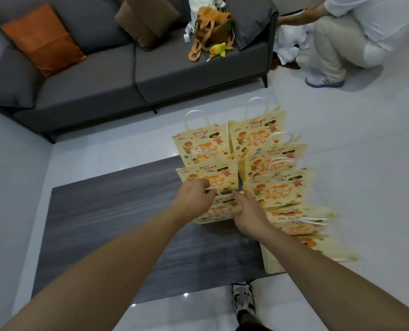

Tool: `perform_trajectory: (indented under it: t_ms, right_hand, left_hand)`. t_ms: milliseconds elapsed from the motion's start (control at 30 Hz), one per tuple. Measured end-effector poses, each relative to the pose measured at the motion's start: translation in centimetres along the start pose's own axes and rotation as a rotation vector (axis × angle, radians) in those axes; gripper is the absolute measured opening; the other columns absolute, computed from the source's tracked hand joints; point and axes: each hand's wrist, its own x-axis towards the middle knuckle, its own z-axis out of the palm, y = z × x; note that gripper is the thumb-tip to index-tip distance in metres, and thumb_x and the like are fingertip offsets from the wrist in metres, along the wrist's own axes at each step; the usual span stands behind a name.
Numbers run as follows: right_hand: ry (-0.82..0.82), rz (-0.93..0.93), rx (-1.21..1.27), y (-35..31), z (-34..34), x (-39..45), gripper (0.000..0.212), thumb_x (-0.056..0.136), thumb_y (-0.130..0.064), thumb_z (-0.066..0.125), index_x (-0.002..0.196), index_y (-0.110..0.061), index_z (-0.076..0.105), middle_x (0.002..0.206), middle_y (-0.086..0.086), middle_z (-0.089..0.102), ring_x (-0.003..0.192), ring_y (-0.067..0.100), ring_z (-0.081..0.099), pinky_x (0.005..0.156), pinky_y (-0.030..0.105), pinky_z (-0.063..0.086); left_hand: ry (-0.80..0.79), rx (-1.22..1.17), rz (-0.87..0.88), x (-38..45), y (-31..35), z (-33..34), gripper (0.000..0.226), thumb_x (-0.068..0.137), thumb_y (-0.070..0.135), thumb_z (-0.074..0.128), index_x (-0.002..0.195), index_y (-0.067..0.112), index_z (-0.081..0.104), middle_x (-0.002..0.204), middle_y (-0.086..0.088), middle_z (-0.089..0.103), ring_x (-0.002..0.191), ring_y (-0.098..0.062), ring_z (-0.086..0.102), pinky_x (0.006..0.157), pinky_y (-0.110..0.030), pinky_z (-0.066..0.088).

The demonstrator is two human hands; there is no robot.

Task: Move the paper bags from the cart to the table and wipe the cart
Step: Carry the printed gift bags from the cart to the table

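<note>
Left hand [193,194] pinching white handle of cream printed paper bag [219,210] near right edge of dark grey wooden table [117,211], right hand [246,217] apparently spread flat just beside it, equally near.

We take the table [108,211] as landmark. Paper bags [244,168] stand upright in two rows on its right part — the near ones blurred. Both hands reach over the table: left hand [193,199] and right hand [248,218] at the nearest bag of the left row [219,211]. Sofa [127,75] beyond the table; a crouching person [356,37] beyond it, to the right.
</note>
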Motion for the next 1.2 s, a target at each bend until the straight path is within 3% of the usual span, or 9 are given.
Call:
perform_trajectory:
  t_ms: [233,300,400,633,700,900,1200]
  right_hand:
    - [0.037,0.028,0.071,0.7,-0.5,-0.8,0.069,0.097,-0.026,0.063,0.157,-0.022,0.028,0.153,0.002,0.040,0.137,0.022,0.041,0.109,0.034,0.036]
    - [0.066,0.029,0.084,0.9,-0.5,-1.5,0.068,0.097,-0.026,0.063,0.156,-0.023,0.030,0.155,0.001,0.039,0.139,0.023,0.040,0.111,0.035,0.036]
    - [0.099,0.045,0.117,1.0,-0.2,-3.0,0.065,0.096,-0.028,0.063,0.154,-0.024,0.034,0.154,0.003,0.041,0.139,0.024,0.040,0.111,0.034,0.036]
    - [0.225,0.112,0.109,0.1,-0.2,-9.5,0.065,0.095,-0.026,0.062,0.154,-0.021,0.035,0.147,0.008,0.046,0.133,0.027,0.045,0.107,0.035,0.039]
    - [0.277,0.135,0.098,-0.1,-0.5,-12.2,0.067,0.095,-0.028,0.062,0.155,-0.021,0.033,0.151,0.008,0.043,0.135,0.027,0.044,0.108,0.034,0.038]
    - [0.499,0.261,0.097,-0.4,0.0,-22.9,0.067,0.095,-0.034,0.062,0.155,-0.024,0.033,0.157,0.005,0.037,0.144,0.023,0.036,0.115,0.035,0.032]
    - [0.799,0.565,0.123,3.4,3.7,-43.0,0.068,0.098,-0.036,0.059,0.157,-0.023,0.028,0.159,0.004,0.034,0.144,0.023,0.035,0.117,0.035,0.030]
  left_hand:
    - [-0.018,0.107,0.061,0.2,0.7,0.6,0.014,0.097,0.033,0.058,0.091,0.022,0.060,0.099,-0.006,0.069,0.089,-0.023,0.061,0.070,-0.031,0.044]
    - [-0.031,0.127,0.083,-0.1,0.8,0.6,0.019,0.097,0.032,0.058,0.107,0.017,0.066,0.112,-0.007,0.069,0.100,-0.025,0.061,0.077,-0.031,0.046]
    - [-0.017,0.111,0.122,-1.3,1.0,0.3,0.037,0.097,0.031,0.059,0.131,0.016,0.061,0.129,-0.008,0.064,0.111,-0.027,0.061,0.092,-0.038,0.051]
    - [-0.022,0.137,0.292,-5.9,2.9,-1.0,0.044,0.099,0.034,0.057,0.140,0.018,0.055,0.141,-0.007,0.057,0.127,-0.025,0.052,0.099,-0.035,0.043]
    - [-0.028,0.125,0.373,-8.0,3.8,-1.3,0.045,0.099,0.034,0.056,0.141,0.017,0.055,0.140,-0.007,0.057,0.125,-0.025,0.054,0.095,-0.033,0.043]
    - [-0.041,0.131,0.651,-14.7,6.7,-0.7,0.043,0.098,0.036,0.058,0.137,0.018,0.057,0.141,-0.008,0.057,0.129,-0.026,0.052,0.102,-0.035,0.045]
    - [-0.179,0.190,1.085,-29.2,14.0,6.0,0.043,0.097,0.037,0.058,0.136,0.021,0.056,0.136,-0.005,0.059,0.122,-0.024,0.055,0.099,-0.033,0.044]
